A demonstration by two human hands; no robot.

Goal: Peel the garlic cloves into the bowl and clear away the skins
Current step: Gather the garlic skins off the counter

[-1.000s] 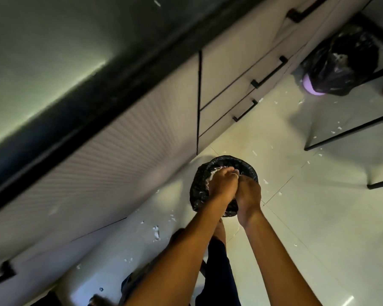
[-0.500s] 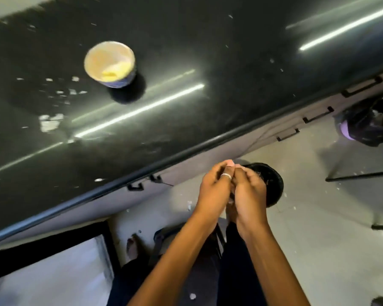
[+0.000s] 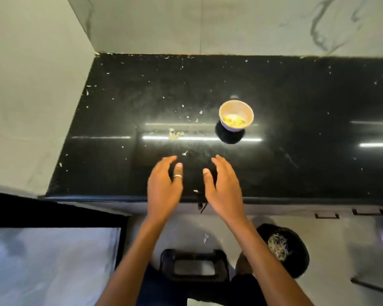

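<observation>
Since the earlier frame, both hands have parted and come up from the bin to the front edge of the surface. The left hand and right hand hover side by side, apart, palms turned toward each other. The fingers of both are spread wide and loosely curved; neither holds anything. A ring sits on the left thumb.

The bowl stands upright on the black surface beyond the right hand, well apart from it, with yellowish peeled cloves inside. A clump of skins lies left of the bowl, with smaller flecks scattered across the surface. The black-lined bin stands on the floor beside the right forearm, with pale skins in it.
</observation>
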